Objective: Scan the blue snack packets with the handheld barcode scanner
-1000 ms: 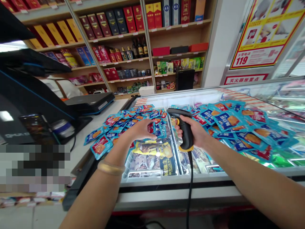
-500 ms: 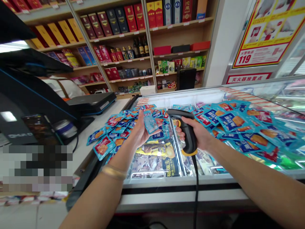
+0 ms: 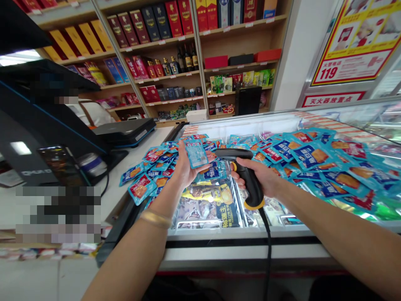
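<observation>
My left hand [image 3: 184, 167] holds a small pale blue snack packet [image 3: 196, 153] upright, its back turned towards me. My right hand [image 3: 258, 177] is wrapped around the grip of a black corded barcode scanner [image 3: 249, 182] with a yellow base. The scanner's head points left, towards the packet, with a small gap between them. Its black cord [image 3: 266, 234] hangs down past the freezer's front. Beneath both hands lie loose blue and red snack packets [image 3: 150, 165] and a yellow packet [image 3: 206, 193].
The packets fill a glass-topped chest freezer [image 3: 238, 246], spreading right [image 3: 316, 154]. To the left are a white counter [image 3: 115, 196], a dark scale [image 3: 123, 131] and a checkout terminal [image 3: 31, 125]. Shelves of boxed liquor [image 3: 156, 54] stand behind.
My left hand has gone from hovering open over the packets to lifting a blue packet up towards the scanner. The right hand and scanner have barely moved; the view has tilted slightly.
</observation>
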A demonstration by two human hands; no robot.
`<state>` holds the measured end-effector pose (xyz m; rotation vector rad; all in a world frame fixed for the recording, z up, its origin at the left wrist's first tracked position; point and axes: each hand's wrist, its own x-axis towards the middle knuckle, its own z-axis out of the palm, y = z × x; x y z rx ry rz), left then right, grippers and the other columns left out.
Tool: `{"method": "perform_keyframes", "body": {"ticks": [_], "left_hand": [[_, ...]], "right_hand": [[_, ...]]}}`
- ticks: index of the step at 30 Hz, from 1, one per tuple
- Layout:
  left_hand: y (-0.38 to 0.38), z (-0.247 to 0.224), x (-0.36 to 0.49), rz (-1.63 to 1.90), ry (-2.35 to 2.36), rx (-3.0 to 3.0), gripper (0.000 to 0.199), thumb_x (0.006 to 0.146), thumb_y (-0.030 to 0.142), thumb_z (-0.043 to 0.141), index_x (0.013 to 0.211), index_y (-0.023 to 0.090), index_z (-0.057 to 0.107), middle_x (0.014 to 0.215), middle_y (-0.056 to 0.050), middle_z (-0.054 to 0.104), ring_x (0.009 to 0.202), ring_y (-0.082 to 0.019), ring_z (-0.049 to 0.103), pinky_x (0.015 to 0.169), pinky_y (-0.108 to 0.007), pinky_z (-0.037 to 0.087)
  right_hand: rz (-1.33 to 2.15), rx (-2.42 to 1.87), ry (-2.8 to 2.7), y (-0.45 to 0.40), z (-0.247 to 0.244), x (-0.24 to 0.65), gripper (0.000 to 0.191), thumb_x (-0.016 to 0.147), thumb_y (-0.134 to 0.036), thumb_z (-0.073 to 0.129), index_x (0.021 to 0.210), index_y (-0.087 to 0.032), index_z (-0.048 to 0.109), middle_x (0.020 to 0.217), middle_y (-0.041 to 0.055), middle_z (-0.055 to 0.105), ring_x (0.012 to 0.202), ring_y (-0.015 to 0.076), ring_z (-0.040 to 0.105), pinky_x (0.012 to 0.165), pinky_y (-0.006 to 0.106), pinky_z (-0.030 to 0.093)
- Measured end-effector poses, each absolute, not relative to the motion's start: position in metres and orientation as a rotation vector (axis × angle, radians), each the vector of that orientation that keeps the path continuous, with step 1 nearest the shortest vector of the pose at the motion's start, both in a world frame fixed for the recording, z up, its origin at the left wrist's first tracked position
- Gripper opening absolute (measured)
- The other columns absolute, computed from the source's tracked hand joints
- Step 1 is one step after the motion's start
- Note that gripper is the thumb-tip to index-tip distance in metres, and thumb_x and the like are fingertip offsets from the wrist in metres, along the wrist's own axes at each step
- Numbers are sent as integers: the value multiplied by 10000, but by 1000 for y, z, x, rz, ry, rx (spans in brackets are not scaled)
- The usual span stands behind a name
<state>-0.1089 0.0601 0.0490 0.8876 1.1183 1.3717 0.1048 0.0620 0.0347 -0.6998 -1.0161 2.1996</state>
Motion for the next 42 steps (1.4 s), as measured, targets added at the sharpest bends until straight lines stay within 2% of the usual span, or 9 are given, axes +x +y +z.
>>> {"method": "perform_keyframes", "body": {"ticks": [10, 20, 27, 29, 33, 36, 39, 42], "left_hand": [[60, 48, -107, 1331, 1153, 930, 796, 813, 790, 206, 1039, 175, 658, 1105, -137, 705, 957, -289, 692, 855, -462, 529], [60, 50, -106, 1356, 1189, 920, 770, 827, 772, 228, 1128, 187, 627, 1064, -127, 720, 868, -263, 707, 813, -459, 548], [58, 50, -105, 1365, 1206, 939, 745, 824, 772, 254, 1083, 186, 633, 1050, -130, 717, 889, -284, 705, 806, -482, 553], [57, 48, -104, 1395, 1205, 966, 715, 821, 768, 290, 1038, 184, 641, 1023, -131, 719, 892, -282, 702, 809, -485, 553], [61, 42, -94, 1450, 1227, 1089, 520, 817, 659, 503, 977, 181, 631, 968, -101, 714, 908, -233, 687, 843, -450, 548], [68, 40, -79, 1415, 1265, 1287, 449, 800, 575, 591, 1034, 194, 623, 956, -58, 699, 883, -197, 671, 797, -381, 558], [77, 45, -54, 1326, 1334, 1576, 491, 813, 542, 583, 1190, 228, 602, 934, -34, 688, 862, -198, 651, 754, -328, 541], [86, 57, -19, 1213, 1419, 1960, 548, 864, 528, 513, 1320, 225, 540, 925, -56, 675, 869, -214, 628, 824, -336, 492]], "right_hand": [[2205, -761, -1068, 58, 40, 105, 244, 799, -385, 646, 792, -145, 604, 614, -7, 554, 463, 76, 473, 429, 195, 431], [2198, -779, -1134, 56, 40, 105, 264, 776, -402, 672, 762, -151, 592, 606, -6, 558, 458, 78, 480, 424, 194, 432], [2213, -736, -1121, 58, 36, 104, 289, 761, -422, 687, 791, -149, 596, 620, -11, 559, 461, 73, 478, 432, 192, 436], [2204, -713, -1107, 58, 36, 104, 283, 764, -418, 680, 788, -149, 596, 622, -10, 559, 460, 72, 473, 435, 193, 436], [2151, -645, -1054, 62, 45, 110, 251, 780, -396, 660, 788, -153, 596, 618, -9, 550, 470, 76, 469, 442, 194, 430], [2044, -625, -967, 69, 56, 125, 233, 799, -387, 640, 778, -163, 582, 611, -10, 534, 473, 79, 451, 442, 195, 419], [1906, -628, -875, 77, 64, 153, 222, 806, -384, 631, 782, -172, 571, 609, -13, 520, 471, 80, 433, 436, 195, 411], [1796, -641, -799, 82, 69, 188, 187, 822, -359, 601, 789, -178, 571, 612, -4, 515, 477, 87, 422, 424, 199, 411]]}}
